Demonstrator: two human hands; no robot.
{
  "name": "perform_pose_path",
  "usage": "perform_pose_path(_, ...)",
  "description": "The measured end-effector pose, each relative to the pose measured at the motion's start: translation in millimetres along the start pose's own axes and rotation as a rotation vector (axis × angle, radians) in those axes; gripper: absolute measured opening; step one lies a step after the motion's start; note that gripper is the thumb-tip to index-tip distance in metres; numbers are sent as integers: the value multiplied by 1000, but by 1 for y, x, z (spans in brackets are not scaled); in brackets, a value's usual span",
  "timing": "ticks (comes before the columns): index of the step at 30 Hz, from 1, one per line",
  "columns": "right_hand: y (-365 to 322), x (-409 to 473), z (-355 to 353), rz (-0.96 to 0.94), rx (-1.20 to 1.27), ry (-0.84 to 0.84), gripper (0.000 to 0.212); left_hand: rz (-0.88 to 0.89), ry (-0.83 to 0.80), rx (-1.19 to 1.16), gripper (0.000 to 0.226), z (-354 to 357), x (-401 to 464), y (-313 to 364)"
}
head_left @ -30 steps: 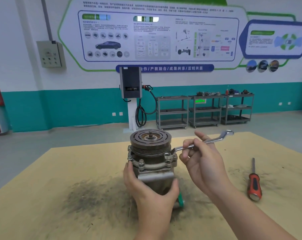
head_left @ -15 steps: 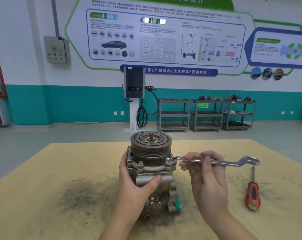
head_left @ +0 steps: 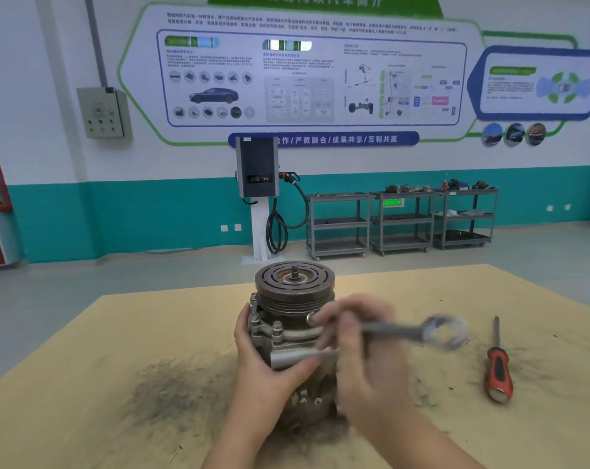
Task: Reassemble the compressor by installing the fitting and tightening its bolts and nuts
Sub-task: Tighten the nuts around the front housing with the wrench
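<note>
Gripping the compressor [head_left: 295,319] from its left side, my left hand [head_left: 263,363] has its fingers wrapped round the back of the housing and its thumb pressed across the flat metal plate [head_left: 302,357] at the front. My right hand [head_left: 361,346] is blurred by motion; its fingers are curled round the shank of a wrench [head_left: 405,331], holding it roughly level. I note the wrench's near end at the compressor's right flank, just below the grooved pulley [head_left: 295,286]; whether it is seated on a bolt I cannot tell through the blur. The ring end [head_left: 447,331] points out to the right, clear of the work surface.

I record the compressor standing upright, pulley uppermost, near the middle of the tan table [head_left: 117,350], which carries dark grime smears around the compressor's base. Bolts with nuts [head_left: 277,330] show on the flange at the front left. A red-and-black screwdriver [head_left: 498,367] lies on the table well to the right, apart from both hands, blade pointing away from me.

Beyond the table I see a grey floor, a charging post [head_left: 258,174] against the teal-and-white wall, three grey shelf carts [head_left: 401,221] and a large wall poster [head_left: 313,76].
</note>
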State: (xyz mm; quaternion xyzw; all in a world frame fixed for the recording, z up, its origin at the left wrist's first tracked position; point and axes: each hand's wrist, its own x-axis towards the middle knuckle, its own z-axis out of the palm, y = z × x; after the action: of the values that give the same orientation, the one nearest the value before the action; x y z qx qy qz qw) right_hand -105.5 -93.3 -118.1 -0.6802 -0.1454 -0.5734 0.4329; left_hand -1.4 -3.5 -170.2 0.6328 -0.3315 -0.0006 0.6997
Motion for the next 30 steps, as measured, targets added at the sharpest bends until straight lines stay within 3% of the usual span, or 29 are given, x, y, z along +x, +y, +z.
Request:
perform_pose_path(3,-3,22,-16,295,214,285,26,3,-12,42,103,1,1,-3)
perform_pose_path(6,9,38,-29,634,429,397,22,-4,-15,6,104,1,2,-2)
perform_pose_path(11,29,50,-33,973,718,355,16,-3,-11,6,100,1,3,-5)
perform_pose_path(16,42,55,-39,1039,792,280,15,15,-4,-27,101,4,2,-5)
perform_pose_path(19,44,52,-41,994,761,248,14,16,-5,-44,101,4,1,-5)
perform_pose_path(22,40,39,-40,823,670,281,14,17,4,-56,100,6,0,-4)
perform_pose_path(26,33,4,-34,368,404,285,16,26,17,-49,100,7,-1,-2)
perform_pose_path(30,23,-18,-26,-135,-75,0,13,52,11,-64,103,8,-2,-4)
